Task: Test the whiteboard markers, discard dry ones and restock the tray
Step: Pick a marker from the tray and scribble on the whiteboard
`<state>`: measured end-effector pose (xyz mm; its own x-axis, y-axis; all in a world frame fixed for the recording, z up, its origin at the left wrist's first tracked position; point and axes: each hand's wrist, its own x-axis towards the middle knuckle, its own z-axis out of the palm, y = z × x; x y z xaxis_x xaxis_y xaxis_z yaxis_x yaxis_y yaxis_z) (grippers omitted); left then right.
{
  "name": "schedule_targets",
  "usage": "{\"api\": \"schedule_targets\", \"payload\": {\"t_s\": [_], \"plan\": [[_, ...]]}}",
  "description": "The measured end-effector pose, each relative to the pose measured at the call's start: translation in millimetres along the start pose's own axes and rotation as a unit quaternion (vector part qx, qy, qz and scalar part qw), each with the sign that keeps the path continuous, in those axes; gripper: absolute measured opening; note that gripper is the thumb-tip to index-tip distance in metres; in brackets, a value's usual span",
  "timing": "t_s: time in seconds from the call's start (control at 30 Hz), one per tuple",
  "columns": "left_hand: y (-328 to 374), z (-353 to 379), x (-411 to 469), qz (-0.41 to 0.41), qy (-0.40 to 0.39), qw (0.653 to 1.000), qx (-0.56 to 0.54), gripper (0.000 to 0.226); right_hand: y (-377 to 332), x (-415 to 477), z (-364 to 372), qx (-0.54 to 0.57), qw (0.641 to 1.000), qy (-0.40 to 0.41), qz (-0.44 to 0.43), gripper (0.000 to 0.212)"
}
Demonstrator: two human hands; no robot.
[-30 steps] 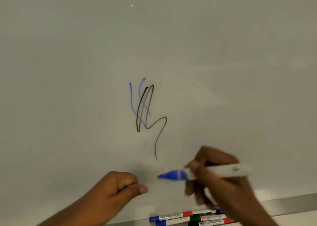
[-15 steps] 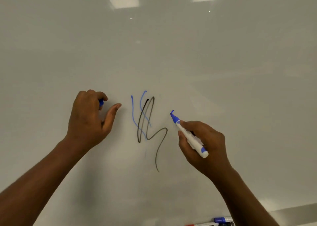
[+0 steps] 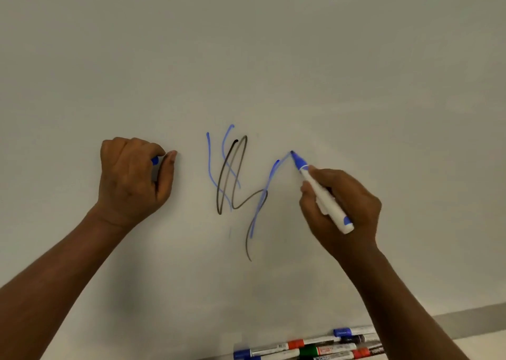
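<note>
While the right hand [image 3: 339, 206] grips an uncapped blue marker [image 3: 320, 195], fingers and thumb curled round its white barrel, the marker's tip touches the whiteboard [image 3: 273, 58] at the upper end of a pale blue stroke [image 3: 269, 179]. That stroke slants down to the left and crosses the tail of a black scribble [image 3: 232, 176]. Two thinner blue lines [image 3: 209, 165] run just left of the scribble and partly overlap it. Well to the left of the marks, the left hand [image 3: 134, 176] rests against the board as a fist, holding a blue cap [image 3: 155, 160], of which only a small part peeks out between forefinger and thumb. Along the bottom edge, a cluster of other markers [image 3: 309, 346] with blue, red, green and black caps lies side by side on the grey tray [image 3: 471, 324], their right ends hidden behind the right forearm
</note>
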<state>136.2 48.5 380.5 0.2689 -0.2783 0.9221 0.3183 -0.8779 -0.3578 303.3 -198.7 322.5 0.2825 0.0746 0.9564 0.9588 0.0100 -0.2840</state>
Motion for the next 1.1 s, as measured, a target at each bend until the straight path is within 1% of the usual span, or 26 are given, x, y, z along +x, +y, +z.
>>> {"api": "schedule_targets", "payload": {"t_s": [0.03, 0.07, 0.1, 0.13, 0.17, 0.2, 0.23, 0.27, 0.3, 0.33, 0.4, 0.43, 0.47, 0.5, 0.53, 0.57, 0.6, 0.67, 0.7, 0.73, 0.77, 0.83, 0.93, 1.0, 1.1], "plan": [[-0.6, 0.1, -0.6, -0.001, 0.0, 1.0, -0.004, 0.02, 0.6, -1.5, 1.6, -0.006, 1.0, 0.024, 0.018, 0.013], [-1.2, 0.1, -0.9, -0.002, 0.0, 1.0, -0.006, 0.02, 0.6, -8.3, 4.0, 0.0, 0.999, 0.027, 0.026, 0.013], [-1.1, 0.5, -1.1, -0.003, -0.001, 1.0, -0.007, 0.02, 0.2, -20.1, 7.1, 0.018, 1.0, 0.0, 0.016, 0.015], [-1.3, 0.4, -1.3, -0.001, -0.003, 1.0, -0.007, 0.021, -0.9, -35.2, 11.6, 0.041, 0.997, -0.06, -0.013, 0.019], [-1.3, 0.1, -1.0, 0.001, -0.003, 1.0, -0.007, 0.022, -1.9, -51.6, 16.7, 0.048, 0.987, -0.142, -0.05, 0.023], [-1.2, -0.2, -0.8, 0.003, -0.003, 1.0, -0.009, 0.022, -3.7, -66.5, 20.8, 0.034, 0.969, -0.229, -0.088, 0.027], [-1.1, -0.5, -0.8, 0.006, -0.003, 1.0, -0.009, 0.021, -3.7, -77.2, 23.2, 0.016, 0.947, -0.296, -0.12, 0.03], [-0.9, -0.4, -1.0, 0.007, -0.003, 1.0, -0.01, 0.021, -2.7, -80.9, 23.5, 0.01, 0.935, -0.326, -0.137, 0.031], [-0.7, -0.5, -1.3, 0.007, -0.003, 1.0, -0.009, 0.021, -1.4, -78.0, 22.5, 0.018, 0.937, -0.324, -0.13, 0.03], [-0.8, -0.2, -1.6, 0.008, -0.002, 1.0, -0.008, 0.02, -0.6, -71.4, 20.8, 0.034, 0.95, -0.291, -0.108, 0.027], [-0.5, 0.6, -2.4, 0.01, 0.0, 1.0, -0.007, 0.019, -0.9, -51.4, 16.2, 0.052, 0.984, -0.164, -0.052, 0.022], [-0.3, 1.0, -2.6, 0.01, 0.0, 1.0, -0.007, 0.019, -0.9, -40.3, 14.2, 0.044, 0.994, -0.096, -0.026, 0.019], [-0.3, 0.9, -2.4, 0.009, 0.0, 1.0, -0.008, 0.019, -1.5, -32.7, 13.9, 0.03, 0.999, -0.04, -0.005, 0.016], [-0.2, 0.8, -2.2, 0.008, 0.0, 1.0, -0.01, 0.019, -2.2, -30.1, 15.5, 0.019, 1.0, -0.005, 0.011, 0.014], [-0.2, 0.9, -2.1, 0.008, 0.0, 1.0, -0.012, 0.018, -5.3, -32.1, 18.0, 0.023, 1.0, -0.003, 0.016, 0.014], [-0.3, 1.0, -2.4, 0.01, 0.0, 1.0, -0.014, 0.018, -7.8, -38.9, 21.4, 0.043, 0.998, -0.037, 0.002, 0.015], [-0.6, 1.2, -2.7, 0.012, 0.001, 1.0, -0.016, 0.017, -10.6, -48.5, 25.2, 0.059, 0.993, -0.094, -0.029, 0.018], [-0.5, 0.4, -3.3, 0.013, 0.002, 0.999, -0.029, 0.015, -15.2, -71.4, 32.5, 0.035, 0.973, -0.206, -0.097, 0.022], [-0.1, -0.5, -3.7, 0.01, 0.002, 0.999, -0.042, 0.013, -16.4, -79.3, 34.7, 0.029, 0.966, -0.236, -0.105, 0.024], [0.2, -1.6, -3.9, 0.007, 0.003, 0.998, -0.059, 0.011, -16.8, -82.8, 35.3, 0.037, 0.964, -0.247, -0.087, 0.024], [0.6, -2.6, -3.5, 0.003, 0.002, 0.997, -0.076, 0.01, -16.7, -82.9, 34.3, 0.049, 0.967, -0.243, -0.059, 0.024], [0.4, -4.8, -1.9, -0.011, -0.004, 0.995, -0.1, 0.012, -16.4, -79.3, 30.1, 0.065, 0.978, -0.199, -0.012, 0.022], [0.8, -8.5, 0.7, -0.048, -0.024, 0.994, -0.095, 0.02, -22.4, -73.1, 18.9, 0.061, 0.988, -0.131, 0.047, 0.018], [4.0, -12.0, -1.1, -0.08, -0.041, 0.992, -0.089, 0.023, -31.9, -74.1, 12.7, 0.061, 0.988, -0.107, 0.094, 0.017], [13.4, -18.5, -10.0, -0.113, -0.063, 0.985, -0.111, 0.025, -44.5, -81.4, 6.5, 0.087, 0.976, -0.106, 0.17, 0.034]]}}
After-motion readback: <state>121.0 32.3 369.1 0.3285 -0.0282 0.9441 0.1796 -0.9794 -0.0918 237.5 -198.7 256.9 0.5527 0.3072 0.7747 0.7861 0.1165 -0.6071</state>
